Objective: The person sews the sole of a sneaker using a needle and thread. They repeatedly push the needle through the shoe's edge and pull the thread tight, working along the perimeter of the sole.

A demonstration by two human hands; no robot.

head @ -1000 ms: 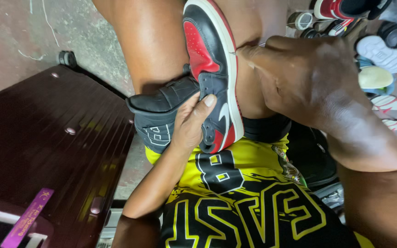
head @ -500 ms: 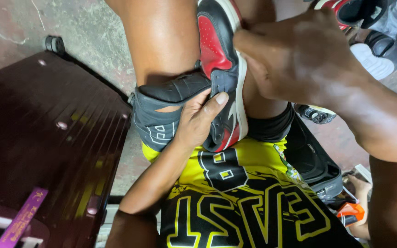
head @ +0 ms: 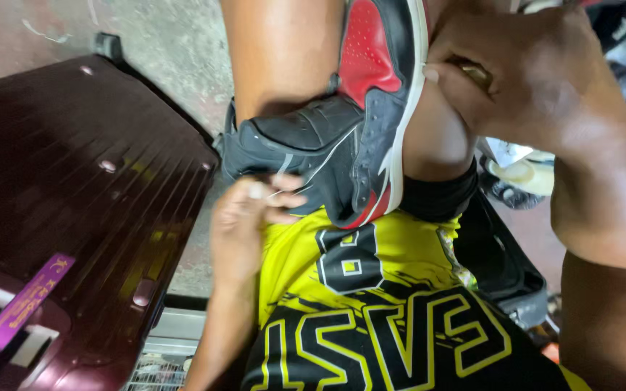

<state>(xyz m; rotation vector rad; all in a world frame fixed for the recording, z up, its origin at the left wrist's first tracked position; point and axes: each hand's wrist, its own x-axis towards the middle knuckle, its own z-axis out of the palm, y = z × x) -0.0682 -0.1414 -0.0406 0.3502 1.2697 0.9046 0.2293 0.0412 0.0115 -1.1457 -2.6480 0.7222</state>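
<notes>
Item: black, red and white leather high-top sneaker [head: 371,123], white rubber sole edge [head: 409,108] turned to the right, red panel uppermost, black perforated side below. Propped upright on the lap between two bare knees, heel end low against the yellow and black printed jersey shorts [head: 371,318], toe end running out of the top edge of the view.

Left hand [head: 244,221]: low and left of the sneaker's black heel part. Fingers bunched, thumb and fingertips pinched together at the heel, a thin pale thread [head: 306,174] running up from the pinch across the black leather. Hold on the thread itself too fine to confirm; fingertips touching or just beside the heel.

Right hand [head: 537,76]: upper right, curled tightly around the sole edge of the sneaker, fingers folded inward against the white rubber, thumb side pressed to the shoe. A small brownish object half hidden inside the curled fingers; kind cannot be told.

Surroundings:
- dark maroon ribbed hard-shell suitcase [head: 74,203], lying flat at left, with a purple tag [head: 23,300] near its lower corner.
- grey concrete floor [head: 168,43] above the suitcase.
- black case or bag [head: 501,268] beside the right thigh.
- further shoes [head: 523,177] on the floor at right, pale and dark, partly hidden behind the right forearm.
</notes>
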